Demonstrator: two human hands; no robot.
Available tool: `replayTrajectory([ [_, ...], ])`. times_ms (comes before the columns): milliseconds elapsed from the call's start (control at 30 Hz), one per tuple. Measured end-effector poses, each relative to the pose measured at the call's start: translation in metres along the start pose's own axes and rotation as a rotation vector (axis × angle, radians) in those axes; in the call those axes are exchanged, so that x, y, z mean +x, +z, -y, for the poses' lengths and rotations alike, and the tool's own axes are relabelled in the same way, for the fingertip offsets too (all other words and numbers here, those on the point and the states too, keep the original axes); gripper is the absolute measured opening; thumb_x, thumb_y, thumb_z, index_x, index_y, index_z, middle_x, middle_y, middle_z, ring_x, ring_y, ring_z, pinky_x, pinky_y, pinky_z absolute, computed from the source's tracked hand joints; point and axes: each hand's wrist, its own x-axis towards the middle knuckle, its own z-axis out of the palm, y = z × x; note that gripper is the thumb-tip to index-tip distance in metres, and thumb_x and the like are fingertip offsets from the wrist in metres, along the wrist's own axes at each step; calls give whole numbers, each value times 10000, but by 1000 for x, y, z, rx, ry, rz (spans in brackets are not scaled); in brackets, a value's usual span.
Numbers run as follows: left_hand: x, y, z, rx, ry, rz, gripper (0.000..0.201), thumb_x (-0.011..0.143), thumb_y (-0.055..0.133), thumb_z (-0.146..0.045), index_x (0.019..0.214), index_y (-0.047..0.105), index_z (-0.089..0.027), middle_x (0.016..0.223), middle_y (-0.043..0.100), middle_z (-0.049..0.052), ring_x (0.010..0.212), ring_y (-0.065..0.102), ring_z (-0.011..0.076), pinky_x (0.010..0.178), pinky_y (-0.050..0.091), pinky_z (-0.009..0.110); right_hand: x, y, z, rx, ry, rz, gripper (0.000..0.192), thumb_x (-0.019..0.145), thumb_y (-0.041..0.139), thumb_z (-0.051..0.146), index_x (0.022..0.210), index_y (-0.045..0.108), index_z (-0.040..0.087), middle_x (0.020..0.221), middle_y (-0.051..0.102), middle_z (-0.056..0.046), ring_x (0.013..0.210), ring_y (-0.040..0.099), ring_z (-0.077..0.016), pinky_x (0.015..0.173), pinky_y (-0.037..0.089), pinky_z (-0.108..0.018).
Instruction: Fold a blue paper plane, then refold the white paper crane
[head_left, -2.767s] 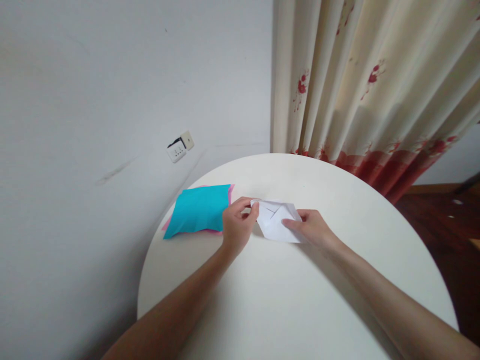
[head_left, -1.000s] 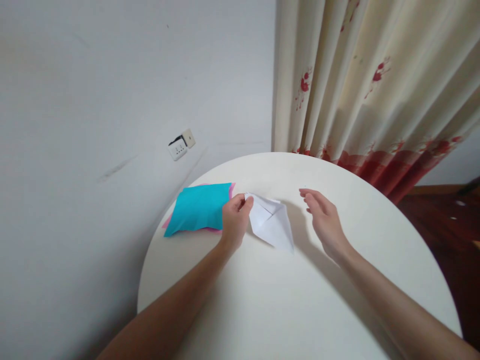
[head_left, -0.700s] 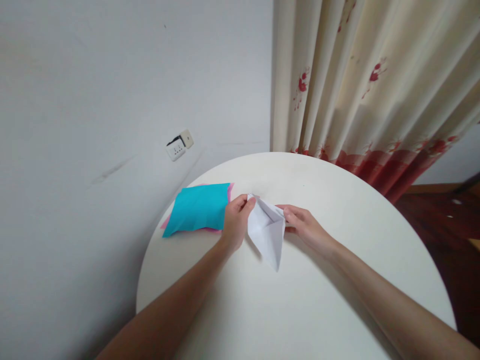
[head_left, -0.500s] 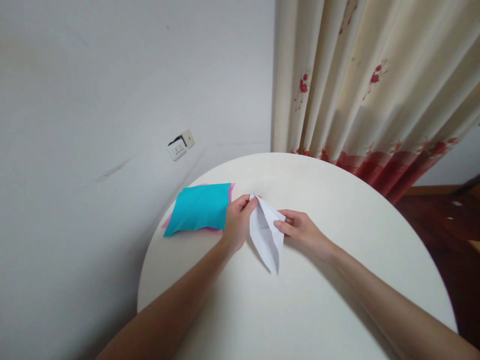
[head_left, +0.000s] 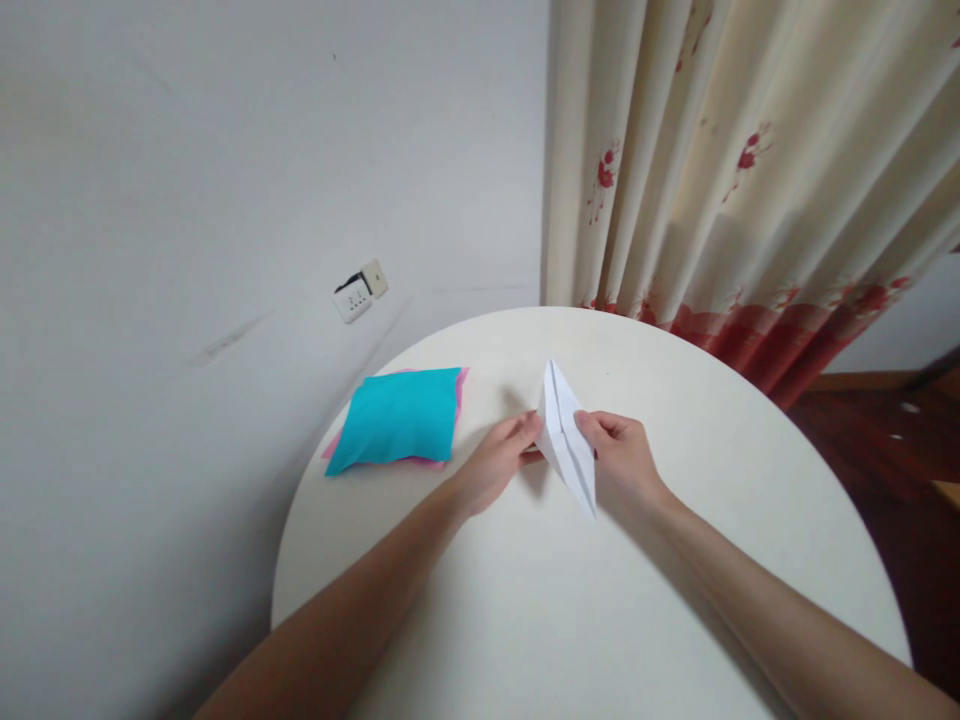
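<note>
A folded piece of white paper point(head_left: 564, 432), shaped like a long diamond with a crease down its middle, is held up above the round table. My left hand point(head_left: 501, 455) grips its left edge, thumb in front and fingers behind. On the opposite edge, my right hand point(head_left: 619, 447) pinches the paper with the thumb on the near face. The fingers behind the paper are partly hidden.
A blue sheet point(head_left: 401, 415) lies over a pink one point(head_left: 463, 385) on the left of the white round table point(head_left: 480, 610). The wall with a socket point(head_left: 352, 299) borders the table at left; a patterned curtain point(head_left: 675, 200) hangs behind.
The white paper has moved right and turned; its open pocket has given way to a flatter diamond face. My left hand has shifted from its top tip to its left edge.
</note>
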Motion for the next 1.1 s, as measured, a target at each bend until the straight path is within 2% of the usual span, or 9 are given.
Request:
replayTrajectory([
  [167, 1, -1, 3, 27, 26, -72, 454, 774, 790, -397, 1133, 690, -138, 1120, 715, 148, 976, 681, 255, 893, 510, 377, -3, 3, 1, 20, -35, 15, 363, 746, 705, 508, 675, 716, 152, 627, 635, -39, 567, 492, -152, 534, 367, -285],
  [333, 2, -5, 6, 125, 43, -158, 353, 731, 820, -332, 998, 729, -121, 1000, 754, 121, 910, 697, 243, 897, 505, 368, -2, 4, -2, 35, -25, 82, 344, 723, 741, 483, 667, 713, 144, 611, 640, -35, 554, 500, -143, 537, 376, -279],
  [433, 2, -4, 7, 156, 30, -134, 362, 732, 811, -354, 1005, 744, -126, 990, 759, 106, 908, 694, 251, 883, 506, 369, -3, 4, -5, 0, -14, 108, 343, 715, 752, 482, 679, 707, 143, 621, 651, -35, 556, 522, -148, 535, 384, -277],
  [533, 1, -4, 8, 204, 16, -172, 369, 742, 792, -412, 959, 766, -114, 946, 763, 108, 860, 689, 254, 823, 506, 357, -4, 5, -5, 6, 9, 141, 351, 708, 764, 487, 685, 697, 144, 641, 663, -33, 569, 541, -149, 543, 388, -270],
  [700, 1, -6, 8, 198, 24, -204, 355, 746, 787, -437, 898, 780, -117, 883, 763, 98, 802, 675, 228, 768, 493, 327, -7, 7, -7, 99, 65, 334, 429, 736, 737, 550, 775, 742, 123, 674, 673, -27, 602, 554, -152, 587, 393, -275],
  [767, 0, -5, 7, 196, 21, -203, 349, 741, 792, -434, 889, 782, -118, 873, 762, 95, 791, 671, 221, 769, 491, 326, -7, 7, -10, 123, 89, 374, 444, 730, 744, 559, 792, 757, 119, 682, 679, -29, 607, 557, -156, 594, 393, -278],
  [933, 1, -4, 7, 178, 1, -241, 365, 736, 785, -464, 831, 770, -112, 792, 740, 80, 721, 650, 199, 698, 476, 303, -8, 6, -16, 133, 164, 394, 393, 696, 785, 505, 738, 752, 115, 630, 664, -26, 561, 533, -144, 561, 367, -268],
  [1100, 4, -7, 6, 134, 69, -309, 366, 759, 761, -473, 843, 764, -116, 759, 714, 65, 690, 620, 173, 651, 454, 278, -8, 5, -17, 67, 160, 491, 331, 727, 762, 439, 693, 736, 111, 612, 633, -14, 555, 490, -121, 544, 325, -251],
])
